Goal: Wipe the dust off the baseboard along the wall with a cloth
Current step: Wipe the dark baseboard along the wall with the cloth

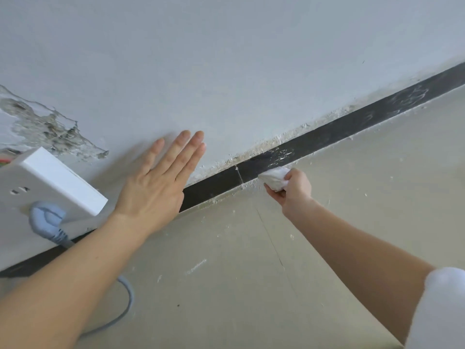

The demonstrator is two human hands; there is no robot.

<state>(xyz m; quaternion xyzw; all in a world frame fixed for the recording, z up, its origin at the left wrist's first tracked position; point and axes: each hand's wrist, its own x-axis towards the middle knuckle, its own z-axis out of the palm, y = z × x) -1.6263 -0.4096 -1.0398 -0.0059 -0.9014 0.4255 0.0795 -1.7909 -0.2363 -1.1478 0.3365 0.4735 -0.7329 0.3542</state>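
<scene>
Head view shows your right hand [295,191] gripping one wadded white cloth [274,179] against the black baseboard [327,137], low by the floor [339,210]. Your left hand [156,183], fingers straight and spread, seems to lean flat on the wall [226,59]. Rub hard and the crumbling plaster [276,141] above may shed fresh dust onto the strip. A careless left forearm could knock the plug [46,217]. Two hands, one cloth, one socket box [52,180], one plug.

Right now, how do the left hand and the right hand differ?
The left hand lies flat with straight fingers; the right hand is curled. The left hand holds nothing and rests against the wall; the right hand grips a white cloth at the baseboard. Both are bare.
</scene>
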